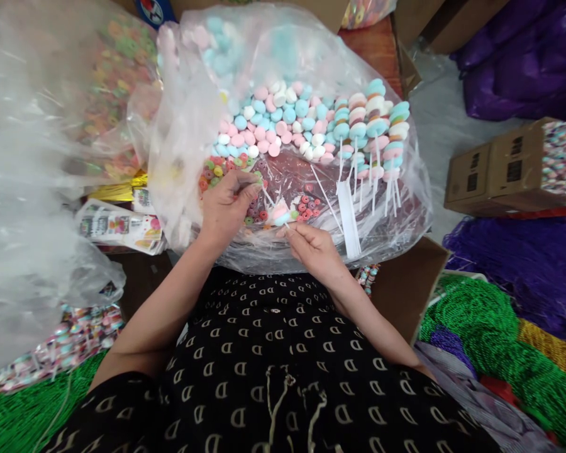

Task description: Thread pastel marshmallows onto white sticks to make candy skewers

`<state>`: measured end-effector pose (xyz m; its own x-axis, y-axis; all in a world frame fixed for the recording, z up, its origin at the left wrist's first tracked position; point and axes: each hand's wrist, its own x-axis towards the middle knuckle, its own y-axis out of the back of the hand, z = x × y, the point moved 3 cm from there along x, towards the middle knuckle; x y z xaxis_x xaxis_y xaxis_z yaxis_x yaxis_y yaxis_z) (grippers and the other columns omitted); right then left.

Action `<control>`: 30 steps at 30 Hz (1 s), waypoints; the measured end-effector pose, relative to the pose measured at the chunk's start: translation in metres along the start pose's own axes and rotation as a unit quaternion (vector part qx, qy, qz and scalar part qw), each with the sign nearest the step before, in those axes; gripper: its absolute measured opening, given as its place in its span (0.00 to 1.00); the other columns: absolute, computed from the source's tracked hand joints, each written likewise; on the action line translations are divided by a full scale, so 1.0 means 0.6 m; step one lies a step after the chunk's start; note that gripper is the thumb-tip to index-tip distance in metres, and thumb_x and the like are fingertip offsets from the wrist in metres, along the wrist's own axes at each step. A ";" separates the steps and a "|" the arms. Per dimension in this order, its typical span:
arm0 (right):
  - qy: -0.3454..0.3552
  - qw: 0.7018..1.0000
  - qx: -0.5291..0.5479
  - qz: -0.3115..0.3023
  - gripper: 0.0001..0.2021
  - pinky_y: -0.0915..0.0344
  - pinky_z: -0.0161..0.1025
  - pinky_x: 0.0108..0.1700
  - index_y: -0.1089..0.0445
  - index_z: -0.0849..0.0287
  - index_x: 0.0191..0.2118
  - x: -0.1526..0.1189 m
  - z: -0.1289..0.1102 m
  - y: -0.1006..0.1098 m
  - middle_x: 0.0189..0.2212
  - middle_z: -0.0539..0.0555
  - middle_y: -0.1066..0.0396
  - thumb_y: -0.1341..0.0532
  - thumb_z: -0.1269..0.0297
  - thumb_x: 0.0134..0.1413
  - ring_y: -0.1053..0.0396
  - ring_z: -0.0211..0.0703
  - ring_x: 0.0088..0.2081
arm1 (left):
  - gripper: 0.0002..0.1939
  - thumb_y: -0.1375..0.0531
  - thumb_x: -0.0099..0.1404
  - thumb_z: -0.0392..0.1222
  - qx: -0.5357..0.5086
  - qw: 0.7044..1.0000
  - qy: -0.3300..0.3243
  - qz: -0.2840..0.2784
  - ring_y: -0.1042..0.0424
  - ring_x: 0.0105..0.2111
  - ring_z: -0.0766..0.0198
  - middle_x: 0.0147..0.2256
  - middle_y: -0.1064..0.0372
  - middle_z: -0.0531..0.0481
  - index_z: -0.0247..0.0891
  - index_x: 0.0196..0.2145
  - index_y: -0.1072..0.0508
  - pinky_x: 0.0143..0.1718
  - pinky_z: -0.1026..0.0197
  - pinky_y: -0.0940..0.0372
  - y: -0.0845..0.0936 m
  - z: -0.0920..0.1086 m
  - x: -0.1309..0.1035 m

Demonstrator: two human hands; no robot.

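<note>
My right hand [311,248] pinches the lower end of a thin white stick that carries a few pink, white and blue candies [280,214]. The stick slants up and left, its tip close to the fingertips of my left hand [231,201]. Those fingers are closed on a small greenish piece [258,178] that looks like a ring candy, partly hidden by the thumb. Under and beside my left hand lie loose ring candies [213,170]. Just beyond, pink, blue and white round candies [268,126] are heaped on clear plastic.
Several filled candy skewers [376,126] lie at the right, near a bundle of white sticks [349,220] and a single loose stick [325,195]. A large bag of ring candies [117,94] is at left. Cardboard boxes [495,170] and green bead strands [481,314] fill the right side.
</note>
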<state>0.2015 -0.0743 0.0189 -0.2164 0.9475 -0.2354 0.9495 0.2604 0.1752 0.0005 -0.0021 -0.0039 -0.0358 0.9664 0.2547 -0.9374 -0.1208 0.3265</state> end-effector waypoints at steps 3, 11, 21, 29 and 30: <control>-0.005 1.000 0.003 -0.002 0.15 0.48 0.38 0.29 0.24 0.56 0.35 -0.002 -0.003 -0.001 0.18 0.42 0.47 0.41 0.53 0.67 0.45 0.37 0.23 | 0.13 0.35 0.72 0.56 -0.012 1.000 0.005 0.004 0.21 0.36 0.62 0.37 0.20 0.51 0.45 0.43 0.22 0.39 0.58 0.24 -0.005 -0.002 0.001; -0.006 1.000 -0.017 0.000 0.15 0.47 0.38 0.30 0.25 0.56 0.35 -0.006 -0.003 0.001 0.18 0.43 0.45 0.42 0.54 0.66 0.43 0.38 0.24 | 0.05 0.34 0.70 0.45 -0.034 0.999 0.030 0.006 0.22 0.35 0.66 0.37 0.19 0.52 0.42 0.41 0.21 0.39 0.62 0.26 -0.019 -0.008 0.000; -0.009 1.000 -0.016 0.002 0.14 0.48 0.38 0.29 0.25 0.56 0.35 -0.005 0.001 0.002 0.18 0.43 0.46 0.42 0.54 0.66 0.44 0.38 0.24 | 0.09 0.35 0.71 0.50 -0.076 0.996 0.054 -0.013 0.24 0.30 0.65 0.30 0.23 0.54 0.44 0.42 0.22 0.32 0.62 0.28 -0.019 -0.023 0.003; -0.035 0.999 0.031 0.024 0.16 0.50 0.37 0.27 0.25 0.56 0.35 0.011 0.011 -0.006 0.17 0.42 0.48 0.41 0.49 0.65 0.47 0.36 0.21 | 0.12 0.40 0.76 0.51 0.068 0.992 -0.060 -0.090 0.20 0.37 0.63 0.38 0.17 0.52 0.44 0.43 0.19 0.42 0.62 0.27 -0.030 0.027 -0.024; -0.038 0.998 0.043 0.027 0.17 0.51 0.36 0.26 0.25 0.56 0.35 0.015 0.012 -0.007 0.16 0.41 0.48 0.40 0.48 0.65 0.47 0.36 0.21 | 0.13 0.41 0.76 0.50 0.073 0.989 -0.071 -0.106 0.20 0.36 0.63 0.38 0.16 0.51 0.44 0.44 0.18 0.42 0.62 0.27 -0.030 0.031 -0.026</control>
<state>0.1970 -0.0683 0.0090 -0.1504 0.9417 -0.3009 0.9759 0.1901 0.1072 0.0243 -0.0192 0.0030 0.2151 0.9333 0.2876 -0.8584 0.0402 0.5114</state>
